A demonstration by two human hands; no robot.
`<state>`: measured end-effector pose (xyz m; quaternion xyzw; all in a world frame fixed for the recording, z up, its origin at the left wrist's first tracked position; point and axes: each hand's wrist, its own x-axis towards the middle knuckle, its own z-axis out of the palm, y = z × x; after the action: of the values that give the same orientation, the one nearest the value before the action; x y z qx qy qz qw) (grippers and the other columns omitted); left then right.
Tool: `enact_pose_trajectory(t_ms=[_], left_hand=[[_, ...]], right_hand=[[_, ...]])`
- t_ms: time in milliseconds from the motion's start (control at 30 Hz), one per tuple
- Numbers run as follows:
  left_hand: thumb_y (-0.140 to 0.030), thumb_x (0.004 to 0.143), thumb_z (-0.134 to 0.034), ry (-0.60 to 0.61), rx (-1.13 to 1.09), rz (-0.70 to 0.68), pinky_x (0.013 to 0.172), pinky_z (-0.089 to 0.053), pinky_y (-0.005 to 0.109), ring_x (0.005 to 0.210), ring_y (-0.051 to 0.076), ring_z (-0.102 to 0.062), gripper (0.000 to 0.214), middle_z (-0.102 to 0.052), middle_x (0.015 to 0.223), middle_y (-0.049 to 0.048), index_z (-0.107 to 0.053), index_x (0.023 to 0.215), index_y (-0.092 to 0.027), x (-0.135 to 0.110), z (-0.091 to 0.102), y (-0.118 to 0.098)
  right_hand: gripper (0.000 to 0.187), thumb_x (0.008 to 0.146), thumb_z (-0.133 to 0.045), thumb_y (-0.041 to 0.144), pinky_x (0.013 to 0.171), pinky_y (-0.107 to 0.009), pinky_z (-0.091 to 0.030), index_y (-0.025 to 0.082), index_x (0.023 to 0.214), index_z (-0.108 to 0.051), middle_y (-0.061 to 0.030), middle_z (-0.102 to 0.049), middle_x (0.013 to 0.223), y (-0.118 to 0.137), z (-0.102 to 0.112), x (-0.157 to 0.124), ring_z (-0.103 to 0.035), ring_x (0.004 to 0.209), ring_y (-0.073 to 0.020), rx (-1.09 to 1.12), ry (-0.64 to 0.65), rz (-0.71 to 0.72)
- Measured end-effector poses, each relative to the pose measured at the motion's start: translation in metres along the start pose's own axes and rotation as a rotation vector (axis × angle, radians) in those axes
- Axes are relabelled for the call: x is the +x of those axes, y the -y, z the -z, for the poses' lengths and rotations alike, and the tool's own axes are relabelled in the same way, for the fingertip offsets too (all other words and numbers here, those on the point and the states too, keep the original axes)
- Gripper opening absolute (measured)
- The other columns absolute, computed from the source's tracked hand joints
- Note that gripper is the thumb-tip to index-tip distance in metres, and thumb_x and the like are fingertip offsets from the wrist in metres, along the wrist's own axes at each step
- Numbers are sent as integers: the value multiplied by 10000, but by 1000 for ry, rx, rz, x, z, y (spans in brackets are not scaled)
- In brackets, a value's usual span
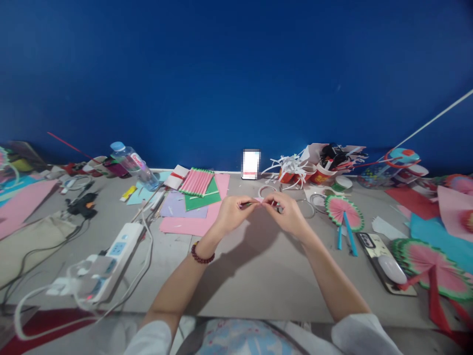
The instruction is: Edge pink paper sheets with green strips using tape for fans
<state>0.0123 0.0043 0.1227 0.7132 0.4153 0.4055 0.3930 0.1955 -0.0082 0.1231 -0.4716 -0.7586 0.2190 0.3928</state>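
Two red cups [322, 176] on the desk [273, 283], one stuffed with white strips [293, 164], one holding dark items [331, 154], left hand [233, 212] and right hand [287, 212] pinching a pink piece [260, 201].

This looks like a craft workspace: a desk [254, 286] by a blue wall [236, 74] bears coloured paper [179, 225], pleated fans [336, 209], white strips [293, 163], a power strip [125, 239]
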Motion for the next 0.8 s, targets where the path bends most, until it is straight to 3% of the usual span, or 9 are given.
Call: enact_pose_trajectory(t_ms=[167, 500, 800], left_hand=[[-410, 759, -666, -6, -91, 68, 565, -443, 213, 646, 139, -599, 271, -703, 702, 28, -741, 831, -159, 5, 2, 1], [-397, 749, -669, -4, -160, 94, 597, -464, 221, 695, 146, -615, 265, -721, 796, 54, -727, 799, -143, 8, 3, 1], [-440, 733, -677, -11, -139, 70, 558, -431, 225, 616, 140, -588, 313, -685, 656, 39, -706, 672, -134, 9, 4, 10]], right_hand=[[158, 863, -508, 292, 605, -259, -421, 208, 770, -604, -32, -612, 734, 1, 0, 0, -546, 696, -164, -19, -32, 0], [117, 833, -527, 245, 612, -259, -405, 202, 753, -600, -26, -630, 734, -1, -3, 0, -546, 682, -157, -13, -60, -18], [105, 816, -531, 236, 623, -266, -421, 203, 753, -608, -27, -643, 737, -1, -5, 0, -560, 686, -157, -7, -38, -35]])
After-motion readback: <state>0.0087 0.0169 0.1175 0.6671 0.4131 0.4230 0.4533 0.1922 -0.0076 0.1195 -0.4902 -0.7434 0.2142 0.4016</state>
